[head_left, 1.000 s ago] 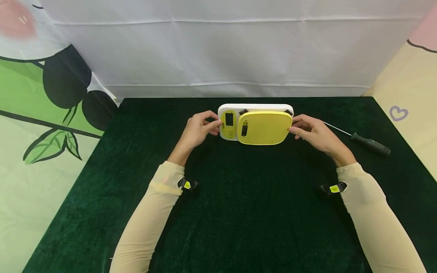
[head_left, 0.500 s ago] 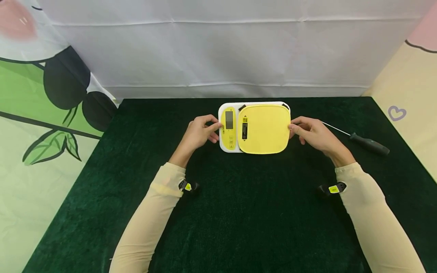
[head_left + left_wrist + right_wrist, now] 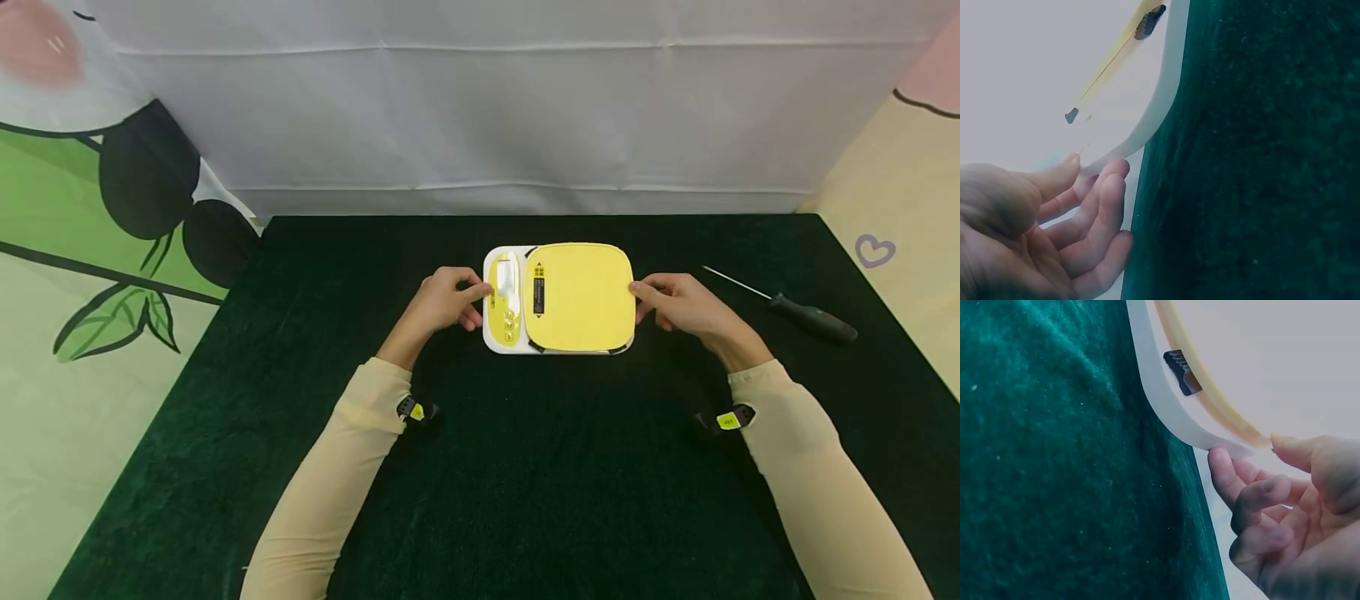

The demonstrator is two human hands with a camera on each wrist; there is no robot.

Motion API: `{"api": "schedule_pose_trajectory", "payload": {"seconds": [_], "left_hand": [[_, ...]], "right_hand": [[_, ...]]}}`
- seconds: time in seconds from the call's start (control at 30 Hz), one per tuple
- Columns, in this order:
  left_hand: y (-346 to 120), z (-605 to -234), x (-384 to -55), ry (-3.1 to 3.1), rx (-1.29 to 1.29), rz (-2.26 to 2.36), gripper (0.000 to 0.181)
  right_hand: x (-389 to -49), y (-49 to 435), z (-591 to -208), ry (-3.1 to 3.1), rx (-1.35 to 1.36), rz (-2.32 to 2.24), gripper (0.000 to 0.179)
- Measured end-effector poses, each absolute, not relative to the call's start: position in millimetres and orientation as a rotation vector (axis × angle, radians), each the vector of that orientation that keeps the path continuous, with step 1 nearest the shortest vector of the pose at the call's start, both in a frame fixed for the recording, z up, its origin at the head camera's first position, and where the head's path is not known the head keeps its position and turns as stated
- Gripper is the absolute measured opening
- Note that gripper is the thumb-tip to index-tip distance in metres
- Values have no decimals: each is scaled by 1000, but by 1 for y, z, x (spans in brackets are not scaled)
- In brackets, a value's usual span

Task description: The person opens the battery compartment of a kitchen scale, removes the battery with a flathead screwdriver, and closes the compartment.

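A digital kitchen scale (image 3: 577,296) with a white base and a yellow weighing plate is held between both hands, its top turned up toward the head camera. My left hand (image 3: 446,302) pinches the display end, thumb on top and fingers beneath the white edge. At the opposite end my right hand (image 3: 678,307) grips the rim, the thumb on the yellow plate's edge and fingertips under the base. Both wrist views show the scale's rounded corners over the green cloth, with black pieces between plate and base. Glare washes over the small display (image 3: 507,275).
A screwdriver (image 3: 813,319) with a dark handle lies to the right of my right hand, its shaft pointing toward the back left. Dark green cloth (image 3: 555,483) covers the table. A white fabric backdrop (image 3: 510,117) hangs behind the table's far edge.
The scale has tipped: its front edge came down toward me and its back edge rose, then it shifted slightly nearer. Both hands kept their grip and moved with it. The screwdriver stayed put.
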State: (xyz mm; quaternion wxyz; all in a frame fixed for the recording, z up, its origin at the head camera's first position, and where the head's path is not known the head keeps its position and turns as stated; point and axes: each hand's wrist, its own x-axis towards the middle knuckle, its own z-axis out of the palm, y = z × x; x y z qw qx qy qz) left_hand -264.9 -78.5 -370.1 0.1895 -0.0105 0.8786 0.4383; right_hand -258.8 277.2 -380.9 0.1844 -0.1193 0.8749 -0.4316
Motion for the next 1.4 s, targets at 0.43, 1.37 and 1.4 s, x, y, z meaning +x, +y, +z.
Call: {"api": "schedule_pose_trajectory", "payload": {"seconds": [0.43,1.37,1.4], "left_hand": [[-74,-382,-265,2459,-89,1018,24],[-57,-383,-259,2593,-128,733,22],[-57,-382,-259,2594,-129,731,22]], "right_hand": [[-259,268,-389,2408,-221,-1127,51],[-262,263,-397,2418,-189,-1102,41],[-262,262,-397,2418,-189,-1102,41]]}}
